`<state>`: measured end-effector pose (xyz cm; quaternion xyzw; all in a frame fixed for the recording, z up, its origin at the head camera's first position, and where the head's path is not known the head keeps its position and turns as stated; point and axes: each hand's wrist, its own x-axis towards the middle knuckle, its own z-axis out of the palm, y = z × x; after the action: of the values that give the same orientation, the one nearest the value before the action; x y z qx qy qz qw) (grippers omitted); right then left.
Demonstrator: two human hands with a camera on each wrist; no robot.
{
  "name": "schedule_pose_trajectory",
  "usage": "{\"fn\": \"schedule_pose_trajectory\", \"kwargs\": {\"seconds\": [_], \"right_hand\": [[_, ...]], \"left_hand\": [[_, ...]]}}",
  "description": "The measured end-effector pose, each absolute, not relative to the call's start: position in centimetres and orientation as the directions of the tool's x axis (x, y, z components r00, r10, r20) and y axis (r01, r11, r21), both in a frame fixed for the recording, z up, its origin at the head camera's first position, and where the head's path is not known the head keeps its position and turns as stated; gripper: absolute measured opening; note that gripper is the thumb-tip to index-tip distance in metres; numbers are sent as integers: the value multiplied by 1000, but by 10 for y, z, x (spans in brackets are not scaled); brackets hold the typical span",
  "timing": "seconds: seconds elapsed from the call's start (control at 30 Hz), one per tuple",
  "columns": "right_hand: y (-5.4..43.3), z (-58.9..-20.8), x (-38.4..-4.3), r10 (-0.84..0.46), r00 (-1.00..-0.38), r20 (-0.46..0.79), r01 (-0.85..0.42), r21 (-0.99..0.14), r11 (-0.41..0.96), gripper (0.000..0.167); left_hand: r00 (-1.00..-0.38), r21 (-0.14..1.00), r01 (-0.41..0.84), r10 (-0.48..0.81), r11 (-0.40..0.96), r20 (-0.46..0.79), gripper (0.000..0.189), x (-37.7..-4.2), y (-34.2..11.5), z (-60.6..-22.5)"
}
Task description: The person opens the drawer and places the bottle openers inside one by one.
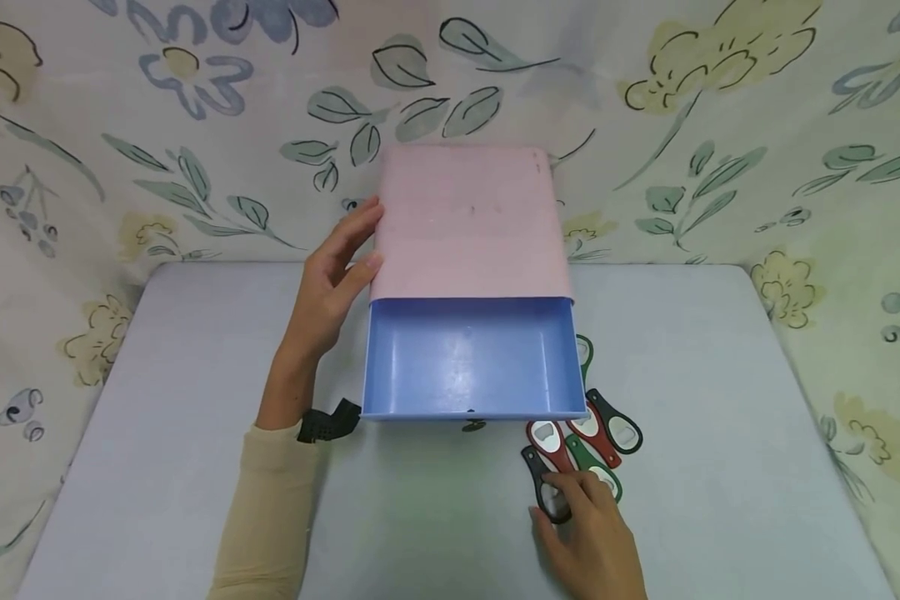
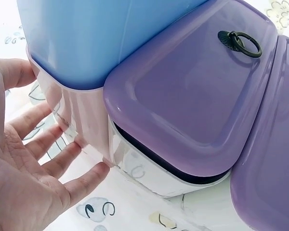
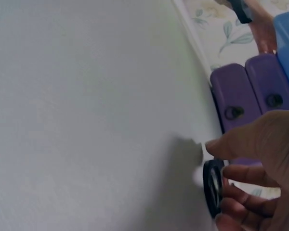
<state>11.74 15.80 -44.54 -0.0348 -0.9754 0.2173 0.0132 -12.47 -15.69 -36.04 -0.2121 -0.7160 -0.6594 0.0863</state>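
Observation:
A pink drawer box (image 1: 471, 221) has its top blue drawer (image 1: 461, 354) pulled out, bare inside. My left hand (image 1: 332, 283) is at the box's left side, fingertips against the pink wall; in the left wrist view its fingers (image 2: 89, 183) are spread. Lower purple drawers (image 2: 192, 91) with ring pulls are closed. My right hand (image 1: 588, 529) is over a black bottle opener (image 1: 537, 468) lying right of the drawer's front. Its fingertips touch the opener, and the thumb stands a little apart from it. In the right wrist view the opener (image 3: 208, 187) is beside the bent fingers.
Red bottle openers (image 1: 562, 457), a green one (image 1: 581, 454) and another black one (image 1: 607, 408) lie bunched at the box's right front corner. Another green one (image 1: 587, 346) is partly hidden by the drawer. Behind the white table (image 1: 705, 467) hangs a flowered cloth (image 1: 570, 92).

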Motion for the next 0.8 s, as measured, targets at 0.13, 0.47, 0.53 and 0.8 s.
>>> {"fn": "schedule_pose_trajectory", "kwargs": {"seconds": [0.13, 0.47, 0.53, 0.8], "right_hand": [[158, -448, 118, 76, -994, 75, 38, -411, 911, 44], [162, -446, 117, 37, -989, 145, -22, -386, 922, 45], [162, -443, 116, 36, -993, 115, -10, -379, 925, 45], [165, -435, 114, 50, -999, -15, 52, -357, 933, 43]], "left_hand": [[-893, 907, 421, 191, 34, 407, 56, -124, -156, -360], [-894, 906, 420, 187, 42, 406, 56, -124, -156, -359], [-894, 906, 422, 189, 41, 407, 56, -125, -156, -358], [-894, 905, 422, 189, 59, 405, 57, -124, -156, -360]]}}
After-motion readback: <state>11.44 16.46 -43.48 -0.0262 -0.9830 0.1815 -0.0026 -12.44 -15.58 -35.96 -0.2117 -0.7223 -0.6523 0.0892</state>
